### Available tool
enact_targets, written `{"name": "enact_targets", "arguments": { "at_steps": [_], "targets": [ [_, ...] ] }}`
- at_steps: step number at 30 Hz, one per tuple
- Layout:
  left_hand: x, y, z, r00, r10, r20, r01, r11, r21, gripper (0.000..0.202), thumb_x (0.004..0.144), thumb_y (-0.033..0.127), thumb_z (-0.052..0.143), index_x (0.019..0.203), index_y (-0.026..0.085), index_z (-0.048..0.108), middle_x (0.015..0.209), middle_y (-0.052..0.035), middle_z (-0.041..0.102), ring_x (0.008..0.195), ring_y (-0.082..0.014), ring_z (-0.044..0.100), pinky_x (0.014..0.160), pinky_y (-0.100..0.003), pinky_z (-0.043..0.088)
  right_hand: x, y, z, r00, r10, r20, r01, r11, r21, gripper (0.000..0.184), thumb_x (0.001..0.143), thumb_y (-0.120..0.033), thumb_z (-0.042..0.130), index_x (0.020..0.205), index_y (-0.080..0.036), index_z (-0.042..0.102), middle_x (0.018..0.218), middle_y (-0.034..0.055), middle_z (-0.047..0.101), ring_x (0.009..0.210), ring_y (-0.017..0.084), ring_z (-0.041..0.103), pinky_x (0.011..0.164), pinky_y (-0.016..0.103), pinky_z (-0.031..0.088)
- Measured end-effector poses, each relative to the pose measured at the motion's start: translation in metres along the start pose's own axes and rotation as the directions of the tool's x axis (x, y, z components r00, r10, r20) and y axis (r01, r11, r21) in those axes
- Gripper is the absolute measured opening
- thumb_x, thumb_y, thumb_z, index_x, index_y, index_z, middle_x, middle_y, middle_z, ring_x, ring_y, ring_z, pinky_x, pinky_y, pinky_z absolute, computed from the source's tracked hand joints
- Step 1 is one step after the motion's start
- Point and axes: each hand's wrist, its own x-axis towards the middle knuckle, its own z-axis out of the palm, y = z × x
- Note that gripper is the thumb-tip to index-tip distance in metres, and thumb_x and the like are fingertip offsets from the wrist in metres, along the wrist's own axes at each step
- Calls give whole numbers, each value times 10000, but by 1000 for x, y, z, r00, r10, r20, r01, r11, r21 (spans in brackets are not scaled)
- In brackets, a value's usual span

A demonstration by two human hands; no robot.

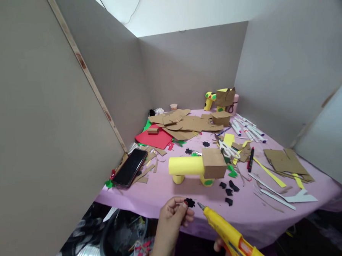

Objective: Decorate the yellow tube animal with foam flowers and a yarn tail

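Observation:
My left hand (172, 216) pinches a small black paper flower (189, 202) between thumb and fingers, near the table's front edge. My right hand (224, 253), mostly hidden low in the frame, grips a yellow glue gun (234, 240) whose nozzle points at the black flower from a short distance. Just beyond stands a craft animal: a yellow paper tube body (186, 165) on short yellow legs with a brown cardboard box head (214, 163). Three small black paper pieces (228, 191) lie to its right.
The pink tablecloth (258, 214) holds a black phone (130, 167), red paper (154, 138), cardboard scraps (185, 123), white scissors (228, 150), markers (249, 130), a red marker (251, 159) and a second craft animal (222, 98) at the back. Grey panels surround the table. A bin (122, 236) stands below.

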Motion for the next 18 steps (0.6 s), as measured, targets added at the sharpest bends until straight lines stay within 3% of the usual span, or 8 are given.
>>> {"name": "enact_targets", "arguments": {
  "at_steps": [5, 9, 14, 18],
  "targets": [
    [2, -2, 2, 1000, 18, 18, -17, 996, -86, 341, 561, 412, 783, 746, 145, 682, 745, -75, 725, 695, -156, 663, 630, -207, 484, 7, 8, -8, 986, 90, 137, -101, 992, 74, 629, 432, -758, 640, 674, -181, 706, 407, -4, 551, 320, 81, 422, 342, 182, 330],
    [5, -7, 4, 999, 19, -36, -24, 989, -147, 303, 584, 391, 776, 753, 150, 703, 788, -56, 715, 684, -136, 649, 627, -197, 486, 8, 11, -13, 989, 106, 103, -113, 991, 65, 625, 470, -759, 623, 698, -182, 698, 451, -3, 573, 341, 72, 431, 368, 171, 351],
    [10, -10, 6, 995, 18, -93, -33, 986, -166, 339, 527, 290, 819, 794, 131, 682, 652, -27, 691, 573, -106, 607, 569, -188, 471, 11, 6, -16, 972, 158, 173, -138, 983, -122, 638, 504, -786, 547, 701, -191, 669, 396, -1, 528, 344, 124, 458, 352, 217, 377],
    [8, -7, 7, 993, 35, -112, -49, 991, -122, 409, 567, 277, 794, 927, 138, 662, 621, -13, 686, 572, -117, 612, 577, -205, 477, 4, 3, -6, 1000, 16, 16, -13, 987, -160, 539, 688, -705, 463, 683, -209, 674, 368, -18, 457, 321, 126, 431, 366, 238, 406]
  ]
}}
